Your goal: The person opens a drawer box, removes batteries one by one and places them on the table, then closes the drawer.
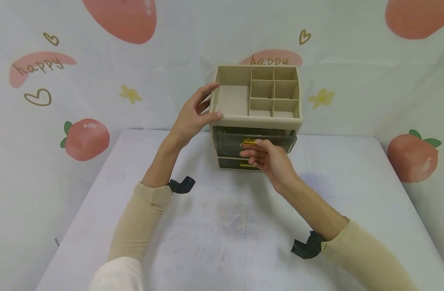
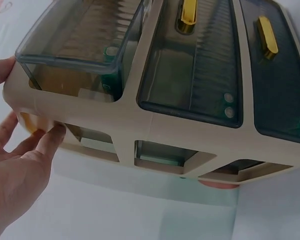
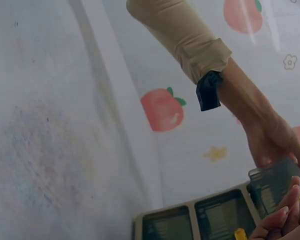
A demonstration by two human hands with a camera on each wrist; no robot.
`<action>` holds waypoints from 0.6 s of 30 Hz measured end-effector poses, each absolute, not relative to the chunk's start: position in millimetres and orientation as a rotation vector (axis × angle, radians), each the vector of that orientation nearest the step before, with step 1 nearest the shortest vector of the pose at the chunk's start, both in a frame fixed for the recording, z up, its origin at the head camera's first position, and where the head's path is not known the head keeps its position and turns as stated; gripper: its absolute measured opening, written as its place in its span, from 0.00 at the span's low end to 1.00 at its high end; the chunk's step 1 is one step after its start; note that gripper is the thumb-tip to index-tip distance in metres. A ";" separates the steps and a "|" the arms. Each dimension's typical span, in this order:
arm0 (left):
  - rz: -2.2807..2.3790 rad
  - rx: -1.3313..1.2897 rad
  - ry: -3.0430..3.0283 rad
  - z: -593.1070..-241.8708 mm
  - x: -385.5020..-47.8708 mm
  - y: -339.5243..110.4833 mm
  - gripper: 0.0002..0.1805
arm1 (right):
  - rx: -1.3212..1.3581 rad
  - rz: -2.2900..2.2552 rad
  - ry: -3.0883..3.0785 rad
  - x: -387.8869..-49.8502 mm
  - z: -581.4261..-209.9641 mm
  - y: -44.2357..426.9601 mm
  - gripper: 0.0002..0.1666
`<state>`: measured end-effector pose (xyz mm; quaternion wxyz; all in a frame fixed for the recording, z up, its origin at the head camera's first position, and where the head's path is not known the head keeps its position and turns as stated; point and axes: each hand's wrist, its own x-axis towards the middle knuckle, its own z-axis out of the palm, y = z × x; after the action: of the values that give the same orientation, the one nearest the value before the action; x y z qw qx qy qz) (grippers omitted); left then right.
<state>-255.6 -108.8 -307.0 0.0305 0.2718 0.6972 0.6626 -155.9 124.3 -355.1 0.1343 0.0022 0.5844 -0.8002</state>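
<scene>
A beige desktop organizer (image 1: 258,120) stands at the back of the table, with open compartments on top and smoky see-through drawers below. Its upper drawer (image 1: 227,145) is pulled partway out. My left hand (image 1: 194,113) grips the organizer's left side, thumb on the top front edge and fingers along the side. With thumb and fingers, my right hand (image 1: 274,161) pinches the gold handle (image 1: 249,142) of that drawer. Through its clear wall, a small green item (image 2: 110,75) shows in the left wrist view; its kind is unclear.
The other two drawers, a middle one (image 2: 190,75) and a bottom one (image 2: 277,85), are closed, each with a gold handle. A white table (image 1: 214,242) lies in front. Behind hangs a white backdrop (image 1: 178,48) printed with peaches, hearts and flowers.
</scene>
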 end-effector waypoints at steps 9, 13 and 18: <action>2.077 0.820 2.079 -307.9 -254.7 -107.6 0.41 | -0.015 -2.355 1.642 -141.6 -356.7 123.5 0.23; 2.082 0.823 2.067 -308.0 -254.8 -107.1 0.41 | -0.029 -2.346 1.649 -134.7 -356.6 123.3 0.23; 2.061 0.835 2.086 -307.9 -254.7 -107.1 0.41 | -0.049 -2.316 1.649 -126.4 -358.5 123.1 0.24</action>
<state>-254.7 -107.1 -307.9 0.0464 0.2736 0.6834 0.6753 -126.4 123.1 -358.5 0.1487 -0.0169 0.5734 -0.8055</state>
